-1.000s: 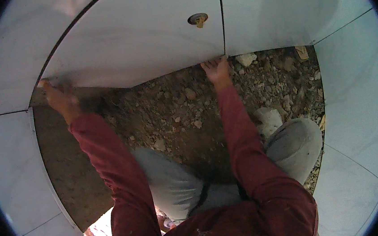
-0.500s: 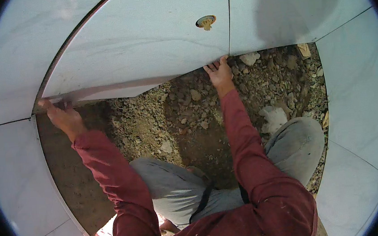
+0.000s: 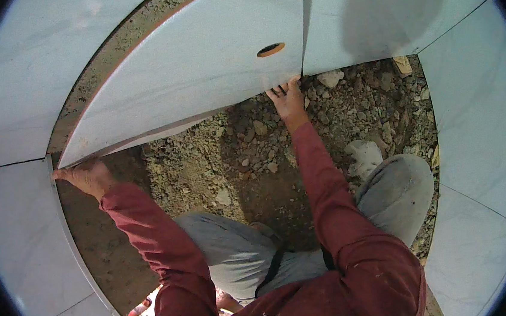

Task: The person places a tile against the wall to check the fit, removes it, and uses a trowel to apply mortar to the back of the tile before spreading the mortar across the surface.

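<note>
Holed floor tile (image 3: pixel 191 73), probably mid-lift: right hand (image 3: pixel 288 102) spread-fingered at one o'clock, left hand (image 3: pixel 89 178) at nine, pinch unclear; next, likely steady it.

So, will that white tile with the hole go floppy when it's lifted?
Probably not: the white tile shows no clear sag between left hand and right hand. Likely heavy, being so broad, and perhaps fragile around its hole.

The ground (image 3: pixel 103 237) is bare and brown, smoother on the left, strewn with loose gravel (image 3: pixel 188 169) and stones (image 3: pixel 260 128) elsewhere. A pale rock (image 3: pixel 331 78) lies near its far edge, a larger whitish lump (image 3: pixel 365 155) closer in, and a flat tan piece (image 3: pixel 402 65) toward the far right corner.
</note>
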Available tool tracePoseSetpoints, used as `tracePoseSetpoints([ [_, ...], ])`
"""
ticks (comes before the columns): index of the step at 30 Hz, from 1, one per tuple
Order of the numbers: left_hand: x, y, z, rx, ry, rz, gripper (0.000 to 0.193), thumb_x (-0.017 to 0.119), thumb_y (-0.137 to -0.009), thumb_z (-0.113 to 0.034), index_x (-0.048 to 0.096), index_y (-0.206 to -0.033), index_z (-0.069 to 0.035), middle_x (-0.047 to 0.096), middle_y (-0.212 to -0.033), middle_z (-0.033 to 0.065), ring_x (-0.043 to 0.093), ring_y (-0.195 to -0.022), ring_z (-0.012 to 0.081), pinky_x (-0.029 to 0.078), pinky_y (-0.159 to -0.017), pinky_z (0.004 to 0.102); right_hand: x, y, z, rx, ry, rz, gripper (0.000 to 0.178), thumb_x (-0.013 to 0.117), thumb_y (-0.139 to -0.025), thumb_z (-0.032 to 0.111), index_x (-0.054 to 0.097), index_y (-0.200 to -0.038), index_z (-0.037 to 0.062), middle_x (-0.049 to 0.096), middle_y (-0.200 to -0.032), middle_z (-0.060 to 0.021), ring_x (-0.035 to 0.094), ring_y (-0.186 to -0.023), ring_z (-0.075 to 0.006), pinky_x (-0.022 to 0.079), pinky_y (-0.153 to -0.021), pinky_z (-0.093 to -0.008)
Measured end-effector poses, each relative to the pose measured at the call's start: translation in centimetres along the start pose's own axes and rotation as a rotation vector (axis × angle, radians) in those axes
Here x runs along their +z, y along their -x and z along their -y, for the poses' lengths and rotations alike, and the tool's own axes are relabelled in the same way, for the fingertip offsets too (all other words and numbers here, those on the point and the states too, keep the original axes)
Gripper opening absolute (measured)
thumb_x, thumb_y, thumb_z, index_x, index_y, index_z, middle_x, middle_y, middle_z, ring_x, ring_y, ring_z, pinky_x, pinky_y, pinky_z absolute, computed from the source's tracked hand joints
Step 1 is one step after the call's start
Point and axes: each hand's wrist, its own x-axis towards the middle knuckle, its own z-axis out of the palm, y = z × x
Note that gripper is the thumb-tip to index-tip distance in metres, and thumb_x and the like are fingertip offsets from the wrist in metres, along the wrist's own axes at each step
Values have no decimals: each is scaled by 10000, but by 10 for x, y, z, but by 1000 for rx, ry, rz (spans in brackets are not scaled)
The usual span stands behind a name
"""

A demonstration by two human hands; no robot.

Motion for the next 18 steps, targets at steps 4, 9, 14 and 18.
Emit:
tracePoseSetpoints([
  [4,-12,10,-20,31,27,-181,601,307,-1016,-579,503,-1324,-101,458,-1431,128,425,-1298,329,288,-1112,579,10,11,-8,-13,-58,-19,782,394,-1013,520,58,-1541,52,191,-1555,-173,241,-1436,-360,263,-1188,-574],
  [9,-28,31,-58,36,-80,-287,683,346,-971,-613,349,-1443,-119,383,-1491,136,358,-1369,354,281,-1112,612,-6,34,-41,159,-167,-203,682,378,-1022,531,239,-1458,27,381,-1343,-152,334,-1366,-344,263,-1188,-563],
  [14,-140,3,-16,181,-269,-548,417,377,-958,-477,455,-865,-78,498,-875,94,547,-822,269,506,-806,514,-53,54,-55,195,-96,-188,769,360,-1007,580,198,-1498,11,295,-1455,-212,292,-1406,-368,259,-1194,-542],
  [18,-352,-88,-101,623,-833,-201,367,522,-882,-408,440,-753,-74,472,-721,45,536,-669,230,517,-679,479,-6,95,-102,417,-171,-183,610,408,-1036,457,284,-1413,-6,219,-1512,-225,276,-1407,-396,310,-1171,-528],
])
